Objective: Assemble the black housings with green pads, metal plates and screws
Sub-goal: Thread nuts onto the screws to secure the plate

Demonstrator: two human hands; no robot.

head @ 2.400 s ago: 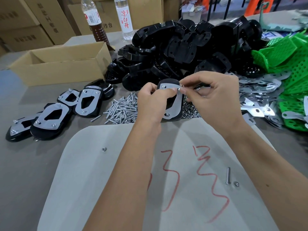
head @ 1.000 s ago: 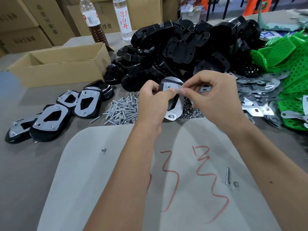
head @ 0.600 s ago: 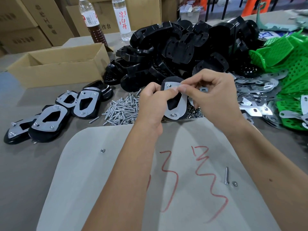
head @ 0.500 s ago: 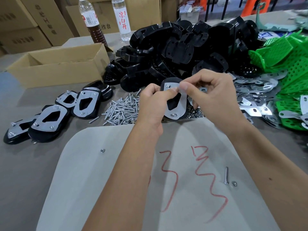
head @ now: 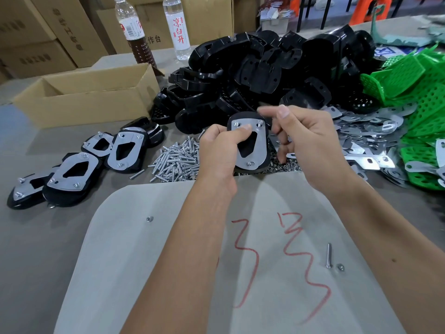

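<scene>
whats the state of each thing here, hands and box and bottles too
left hand: grips the held housing
right hand: off the part, fingers loosely curled, holding nothing visible
held housing: metal plate on, three screws in
cardboard box: open
brown bottle: upright
clear bottle: upright

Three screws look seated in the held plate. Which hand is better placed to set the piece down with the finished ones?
Left, probably. The left hand already grips the housing, and the finished pieces lie on its side. The right hand holds nothing visible, off the plate, nearer the nuts.
</scene>
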